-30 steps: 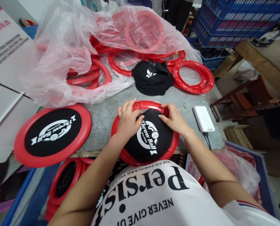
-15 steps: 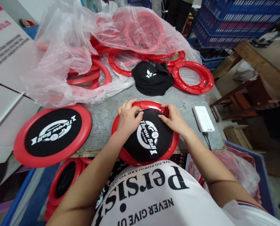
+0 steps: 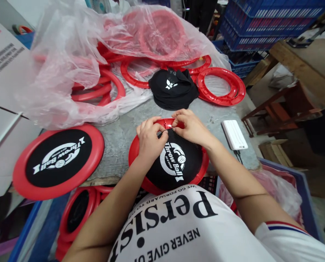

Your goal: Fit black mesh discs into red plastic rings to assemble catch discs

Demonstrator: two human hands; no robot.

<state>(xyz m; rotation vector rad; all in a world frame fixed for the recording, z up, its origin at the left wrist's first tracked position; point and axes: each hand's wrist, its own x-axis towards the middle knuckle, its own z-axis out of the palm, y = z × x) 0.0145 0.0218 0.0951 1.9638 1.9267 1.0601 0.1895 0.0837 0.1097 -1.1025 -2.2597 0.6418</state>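
Observation:
In front of me a black mesh fabric disc (image 3: 176, 171) printed "Throw Ball" lies over a red plastic ring (image 3: 205, 163). My left hand (image 3: 151, 140) pinches the far left edge of the mesh disc, fingers curled over the ring. Close beside it, my right hand (image 3: 188, 125) pinches the disc's far edge. A strip of bare red ring shows between and beyond the fingertips. To the left lies a red disc with a printed black centre (image 3: 61, 160). Beyond my hands sits a stack of black fabric discs (image 3: 175, 92).
Red rings (image 3: 221, 86) lie at the back right, others under a clear plastic bag (image 3: 66, 83). A white power bank (image 3: 234, 134) with a cable lies near the right edge. Below are more red discs (image 3: 79, 207) and a blue bin (image 3: 304, 189); blue crates (image 3: 261, 25) stand behind.
My right hand has moved left along the ring's far edge, closer to my left hand. My left hand stays at the disc's edge. The whole view has shifted slightly.

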